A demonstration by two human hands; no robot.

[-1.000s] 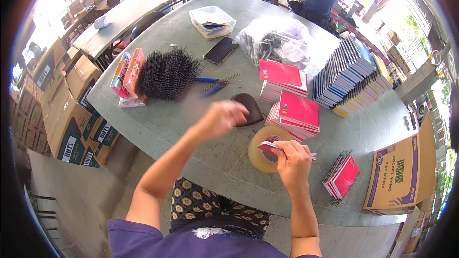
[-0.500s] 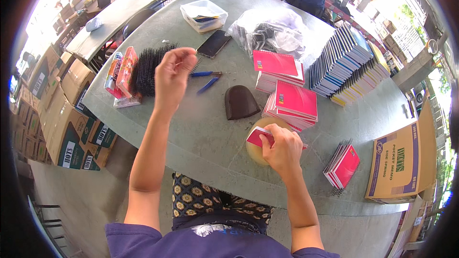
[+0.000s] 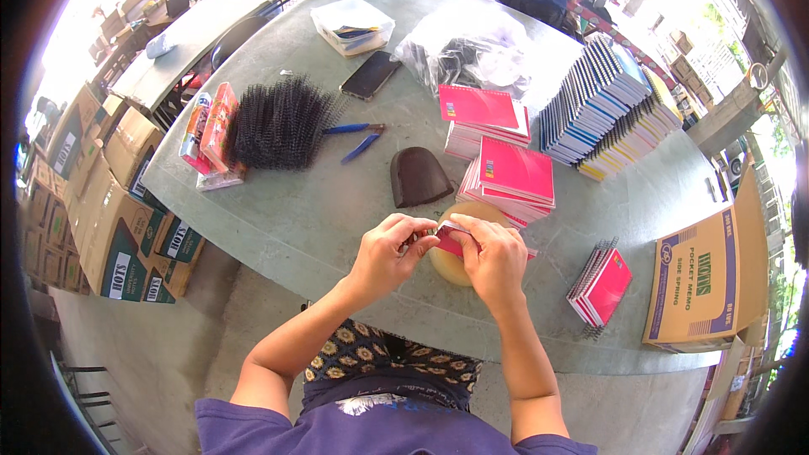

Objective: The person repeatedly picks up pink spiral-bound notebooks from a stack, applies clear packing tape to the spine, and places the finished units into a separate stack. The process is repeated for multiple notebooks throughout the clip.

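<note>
My right hand (image 3: 495, 253) grips a small red memo pad (image 3: 452, 242) over a round yellowish disc (image 3: 455, 268). At the pad's left edge, my left hand (image 3: 393, 254) is closed in a pinch on a thin dark spiral coil, mostly hidden by the fingers. Just beyond are two piles of red memo pads (image 3: 516, 170), the farther topped by another red cover (image 3: 476, 107). A dark brown rounded block (image 3: 419, 177) lies beside them. On the left, a heap of black spiral coils (image 3: 274, 126) rests near blue-handled pliers (image 3: 361, 148).
Coil-bound red pads (image 3: 603, 288) and an open cardboard box (image 3: 695, 282) sit at right. Farther back stand tall notebook stacks (image 3: 594, 105), a clear plastic bag (image 3: 463, 55), a phone (image 3: 371, 76) and a white tub (image 3: 354, 25). Cartons (image 3: 126, 240) line the floor at left.
My left hand has come from beside the coil heap, down and right, to the edge of the memo pad. My right hand still holds the pad over the disc.
</note>
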